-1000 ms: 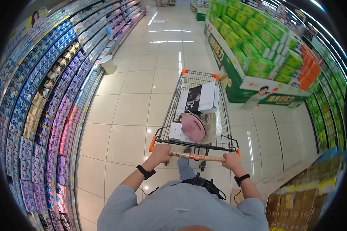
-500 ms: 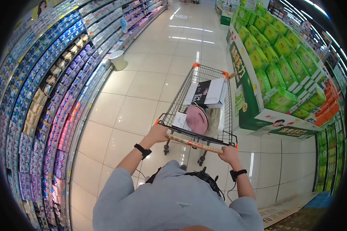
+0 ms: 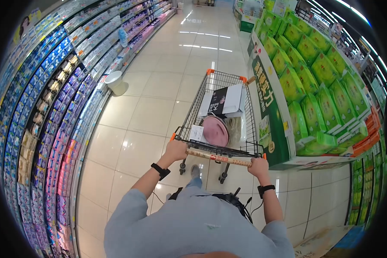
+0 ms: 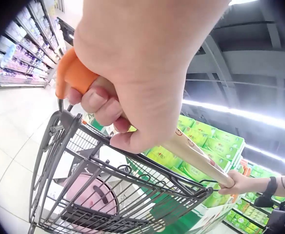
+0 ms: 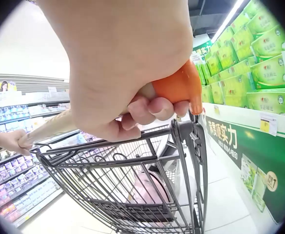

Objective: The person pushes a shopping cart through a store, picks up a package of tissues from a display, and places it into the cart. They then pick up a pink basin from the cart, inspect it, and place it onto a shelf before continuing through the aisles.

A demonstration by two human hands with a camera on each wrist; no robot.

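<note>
Both hands grip the handle bar (image 3: 219, 158) of a wire shopping cart (image 3: 189, 114). My left hand (image 3: 175, 150) curls round the bar's left end, beside an orange end piece (image 4: 74, 75) in the left wrist view. Round the right end my right hand (image 3: 259, 167) is wrapped, its fingers (image 5: 161, 108) showing under the bar in the right wrist view. Inside the cart lie a white and black box (image 3: 232, 101), a round pink item (image 3: 215, 131) and a small white box (image 3: 196, 133). A clear plastic-wrapped item (image 3: 234, 129) sits partly hidden beside the pink one.
Shelves of blue, purple and pink packages (image 3: 69, 124) line the left side. On the floor beside them stands a white bucket (image 3: 116, 83). A display of green packs (image 3: 305, 73) with a green printed base (image 3: 273, 124) rises close to the cart's right side. Tiled floor (image 3: 159, 86) runs ahead.
The cart has moved forward along the aisle, and the green display and bucket now appear nearer. Its heading swung slightly right, then back. Both hands have kept their grip on the bar.
</note>
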